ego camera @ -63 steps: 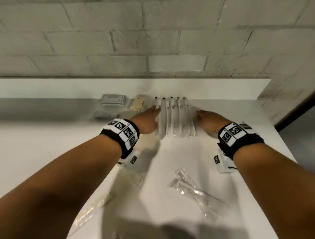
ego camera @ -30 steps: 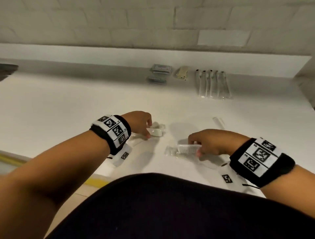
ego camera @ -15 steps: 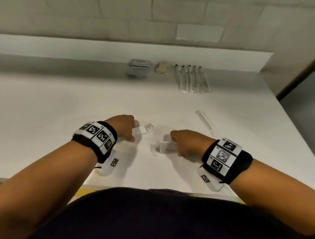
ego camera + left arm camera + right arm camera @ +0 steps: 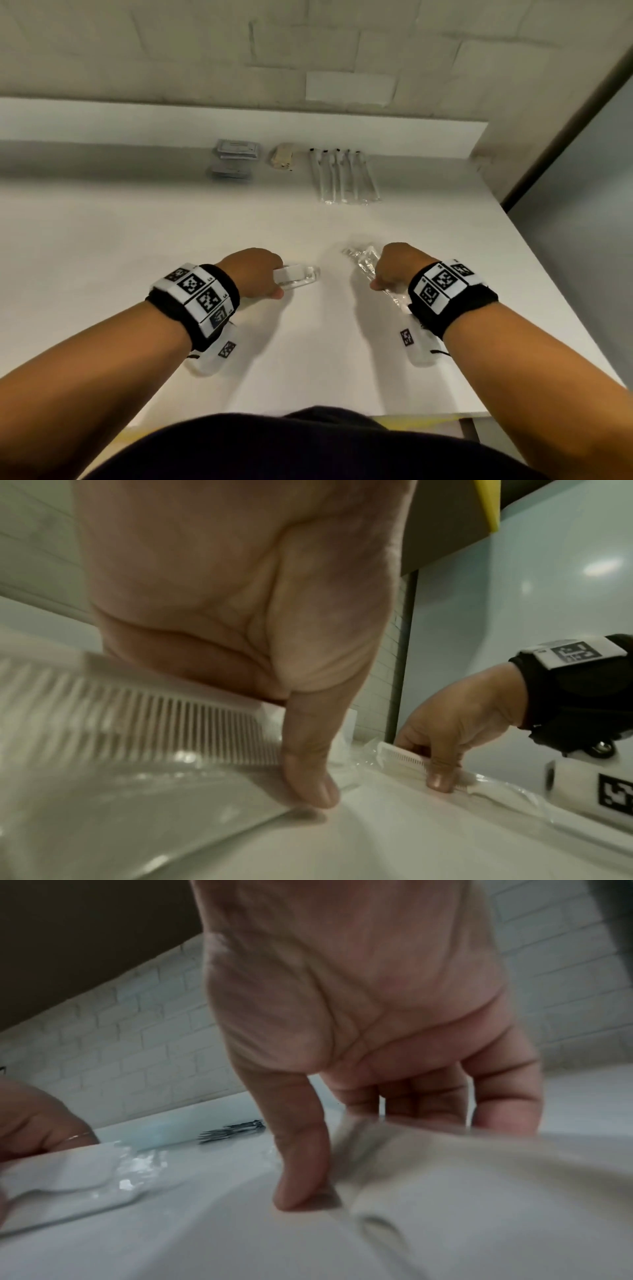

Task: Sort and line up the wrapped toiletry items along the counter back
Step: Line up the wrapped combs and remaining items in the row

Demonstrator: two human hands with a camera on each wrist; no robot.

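Two white combs in clear wrappers are in my hands over the middle of the white counter. My left hand grips one wrapped comb, thumb under its teeth. My right hand pinches the other wrapped comb, which shows as a blurred wrapper in the right wrist view. Along the counter back lie two grey packets, a tan wrapped item and a row of wrapped toothbrushes.
A low white ledge and a brick wall close off the counter's back. The counter's right edge drops off beside a grey panel. My dark-clothed body is at the front edge.
Both hands have moved away from the front edge toward the counter's middle, each carrying its wrapped comb. The right hand's comb now points away from me. The back row has not moved.
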